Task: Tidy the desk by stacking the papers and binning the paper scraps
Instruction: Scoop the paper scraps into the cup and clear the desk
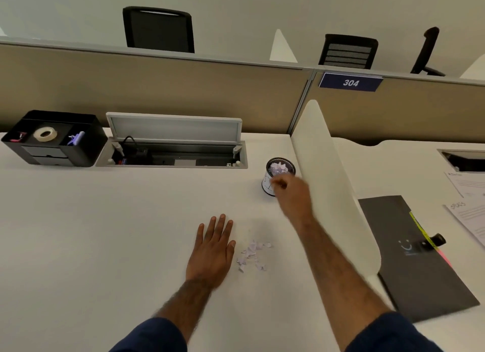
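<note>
Hovering blurred over the bin cup [266,184] right of centre, right hand [291,194], grip unclear; left hand [212,249] flat, seemingly corralling paper scraps [252,256]

One bin [268,185], one scrap pile [253,256], two sheets [468,186] [471,220], one folder [420,273]

Dark navy-blue sleeves worn: left sleeve [154,336] and right sleeve [393,334] end near the elbows. Forearms [341,267] uncovered, hair visible. The left hand [212,249] and right hand [291,194] are ungloved.
</note>
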A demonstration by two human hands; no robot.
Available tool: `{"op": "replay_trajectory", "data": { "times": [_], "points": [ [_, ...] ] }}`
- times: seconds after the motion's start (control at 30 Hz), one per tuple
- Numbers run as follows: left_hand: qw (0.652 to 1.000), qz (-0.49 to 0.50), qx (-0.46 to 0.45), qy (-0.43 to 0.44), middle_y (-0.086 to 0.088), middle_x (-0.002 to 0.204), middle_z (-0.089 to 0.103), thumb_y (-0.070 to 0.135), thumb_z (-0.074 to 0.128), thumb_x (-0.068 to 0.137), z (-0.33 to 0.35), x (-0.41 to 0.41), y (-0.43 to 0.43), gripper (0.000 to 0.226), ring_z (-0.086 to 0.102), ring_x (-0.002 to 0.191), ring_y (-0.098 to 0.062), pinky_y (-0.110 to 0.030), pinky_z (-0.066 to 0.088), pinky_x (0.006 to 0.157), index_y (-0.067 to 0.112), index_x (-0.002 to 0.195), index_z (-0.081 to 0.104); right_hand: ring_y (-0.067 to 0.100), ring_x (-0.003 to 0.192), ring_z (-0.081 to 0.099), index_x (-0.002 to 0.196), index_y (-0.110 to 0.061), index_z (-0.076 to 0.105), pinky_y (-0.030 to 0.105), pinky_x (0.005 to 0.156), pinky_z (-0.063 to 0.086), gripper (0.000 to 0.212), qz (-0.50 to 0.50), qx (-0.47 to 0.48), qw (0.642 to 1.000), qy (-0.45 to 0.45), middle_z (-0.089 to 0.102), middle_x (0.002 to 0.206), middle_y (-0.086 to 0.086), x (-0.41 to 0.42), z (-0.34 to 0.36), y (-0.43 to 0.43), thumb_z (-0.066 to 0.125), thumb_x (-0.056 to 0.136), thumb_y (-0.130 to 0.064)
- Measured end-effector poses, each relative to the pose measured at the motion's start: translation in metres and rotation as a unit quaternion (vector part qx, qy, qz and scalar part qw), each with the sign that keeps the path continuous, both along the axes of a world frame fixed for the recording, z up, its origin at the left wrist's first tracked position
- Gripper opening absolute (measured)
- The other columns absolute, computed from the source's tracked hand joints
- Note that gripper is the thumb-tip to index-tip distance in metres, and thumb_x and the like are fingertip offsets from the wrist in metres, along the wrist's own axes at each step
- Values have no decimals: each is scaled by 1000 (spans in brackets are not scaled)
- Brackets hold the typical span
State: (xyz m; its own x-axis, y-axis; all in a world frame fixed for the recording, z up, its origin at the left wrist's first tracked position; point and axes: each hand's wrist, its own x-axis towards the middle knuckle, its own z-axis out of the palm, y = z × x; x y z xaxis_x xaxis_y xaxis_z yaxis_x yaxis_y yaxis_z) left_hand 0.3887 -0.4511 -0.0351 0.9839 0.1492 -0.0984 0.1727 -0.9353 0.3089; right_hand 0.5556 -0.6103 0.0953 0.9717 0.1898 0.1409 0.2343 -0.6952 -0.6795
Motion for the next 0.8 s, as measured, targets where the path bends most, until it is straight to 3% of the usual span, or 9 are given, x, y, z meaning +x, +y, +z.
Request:
{"op": "replay_trajectory", "data": {
  "times": [0.1,0.2,0.27,0.33,0.43,0.53,0.7,0.8],
  "points": [
    [1000,-12,6,8,9,166,-18,56,-5,100,3,0,-1,65,-20,154,-14,-41,-10,126,30,160,-7,21,123,57,128,-14,62,29,105,41,34,54,-94,989,96,63,133,5,-54,-54,-14,54,95,-17],
    [999,-49,13,-1,8,167,-13,61,-15,96,1,-3,1,73,-14,155,-15,-42,-9,126,29,161,-2,21,152,13,156,-14,21,38,123,12,56,118,-228,959,121,16,165,4,-99,-94,-29,34,104,-33],
    [995,-102,24,-6,7,169,-3,60,-12,99,-1,-6,-1,73,-7,156,-16,-42,-6,124,28,161,6,19,153,-10,158,-17,2,42,124,-2,62,147,-289,941,100,-8,166,0,-124,-105,-35,21,104,-40],
    [990,-137,14,-9,8,169,-2,60,-7,101,0,-14,-7,70,-4,157,-15,-40,-6,123,28,161,8,16,151,-18,157,-19,-5,42,122,-8,65,188,-307,930,72,-17,163,-3,-149,-109,-38,12,101,-46],
    [987,-160,-8,-9,11,167,-10,62,-11,98,4,-28,-16,70,-11,155,-11,-38,-11,123,30,160,1,9,150,-19,158,-21,-5,38,121,-10,68,224,-268,935,58,-20,162,-8,-159,-110,-43,6,96,-48],
    [994,-104,-6,-12,9,167,-14,62,-17,96,7,-32,-10,74,-15,155,-12,-39,-10,124,30,160,-1,12,151,-16,158,-18,-5,38,123,-9,69,168,-270,946,62,-16,164,-5,-132,-105,-42,6,95,-46],
    [999,-43,4,10,9,166,-22,67,-29,85,5,-27,13,85,-21,154,-13,-37,-13,125,32,160,-9,18,153,-8,158,-13,0,44,124,-2,62,205,-313,922,96,-7,166,3,-95,-98,-18,21,104,-37],
    [998,-54,21,4,7,168,-16,62,-19,94,1,-35,20,75,-19,154,-13,-38,-11,124,31,161,-5,17,152,-10,158,-14,1,44,124,1,64,240,-309,917,83,-9,166,2,-113,-103,-12,21,103,-39]
  ]
}}
